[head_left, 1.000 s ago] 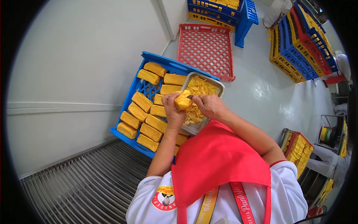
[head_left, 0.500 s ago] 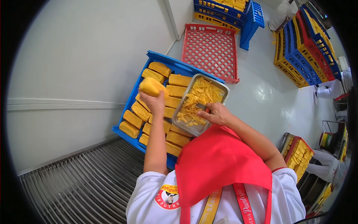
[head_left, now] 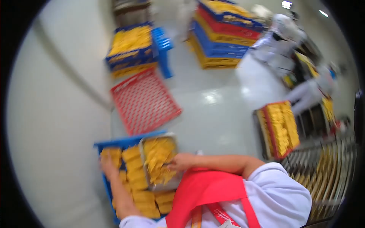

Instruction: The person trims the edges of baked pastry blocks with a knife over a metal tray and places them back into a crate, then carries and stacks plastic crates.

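Left hand (head_left: 108,166) is touching one loaf (head_left: 115,153) in one crate (head_left: 123,141), blur hiding its grip; right hand (head_left: 182,161) is gripping one knife (head_left: 166,164) at crate's right.

The left hand (head_left: 108,165) touches a block (head_left: 114,154) (blurred), and the right hand (head_left: 182,162) holds a blade (head_left: 166,164) over a tray (head_left: 162,187).

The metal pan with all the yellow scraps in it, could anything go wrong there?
Maybe! The metal pan seems to sit on top of the yellow loaves in the blue crate, so a bump might tip it and spill the yellow scraps. The right hand holds a thin dark tool over the pan. It's blurry, but if it's sharp, it could nick someone who reaches in.
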Demonstrator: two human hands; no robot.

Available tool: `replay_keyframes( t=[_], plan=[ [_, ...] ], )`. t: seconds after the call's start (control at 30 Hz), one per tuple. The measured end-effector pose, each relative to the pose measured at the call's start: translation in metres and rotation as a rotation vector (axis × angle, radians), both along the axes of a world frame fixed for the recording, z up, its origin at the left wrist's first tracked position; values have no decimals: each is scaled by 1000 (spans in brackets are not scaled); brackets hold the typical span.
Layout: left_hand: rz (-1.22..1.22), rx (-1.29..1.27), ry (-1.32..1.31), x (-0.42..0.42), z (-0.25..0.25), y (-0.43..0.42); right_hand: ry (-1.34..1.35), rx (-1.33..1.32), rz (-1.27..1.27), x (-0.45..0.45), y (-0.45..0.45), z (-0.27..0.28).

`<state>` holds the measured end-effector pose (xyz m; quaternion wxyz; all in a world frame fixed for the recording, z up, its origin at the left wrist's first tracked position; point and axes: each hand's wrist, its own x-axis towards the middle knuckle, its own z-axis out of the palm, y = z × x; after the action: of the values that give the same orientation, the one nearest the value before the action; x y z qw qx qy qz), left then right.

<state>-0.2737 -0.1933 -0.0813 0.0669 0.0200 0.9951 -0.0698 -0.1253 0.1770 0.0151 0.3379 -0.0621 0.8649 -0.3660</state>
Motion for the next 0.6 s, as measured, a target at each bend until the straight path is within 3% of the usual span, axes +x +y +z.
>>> replay_keyframes(
  t=[0.07,0.17,0.27,0.3,0.4,0.47,0.6],
  plan=[
    [-165,-96,32,-24,-35,-14,30,20,15,3,4,-16],
    [-240,-199,-192,-40,-18,5,-15,30,-16,2,12,-12],
    [-302,-263,-201,-57,-45,-5,-44,0,-69,8,16,-14],
    [-292,-290,-259,-55,-15,12,-42,-15,-107,11,16,-17],
    [-204,-185,-231,-53,-19,10,-86,-48,-126,14,15,-16],
    [-206,-246,-294,-44,-19,14,-75,-54,-117,16,12,-23],
    [-85,-207,-173,-29,-17,13,-58,-27,-126,13,4,-31]
  ],
)
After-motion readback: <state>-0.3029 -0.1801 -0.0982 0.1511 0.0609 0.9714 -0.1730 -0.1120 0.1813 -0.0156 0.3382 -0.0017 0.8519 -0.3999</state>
